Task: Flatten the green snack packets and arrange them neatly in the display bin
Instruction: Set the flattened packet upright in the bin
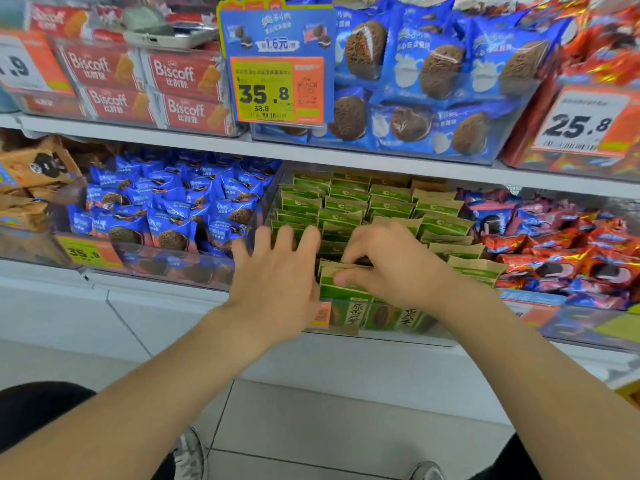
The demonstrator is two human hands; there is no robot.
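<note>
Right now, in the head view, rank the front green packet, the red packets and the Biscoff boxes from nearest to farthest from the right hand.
1. Pinched by the right hand: front green packet.
2. Same shelf, to the right: red packets.
3. Upper shelf, far left: Biscoff boxes.

The red packs (104, 65) at the upper left read "Biscoff" in white, and the cut-off tag (24, 64) beside them shows only ".9". A blue sign (277, 29) at top middle reads "1.6元", the orange and yellow price tag (273, 91) beneath it shows "35.8" over a small "38.8", and the right-hand tag (581, 123) reads "25.8". On the lower shelf a yellow tag (86, 252) reads "35.8", and the front green packets (356, 315) bear Chinese characters too blurred to read.
</note>
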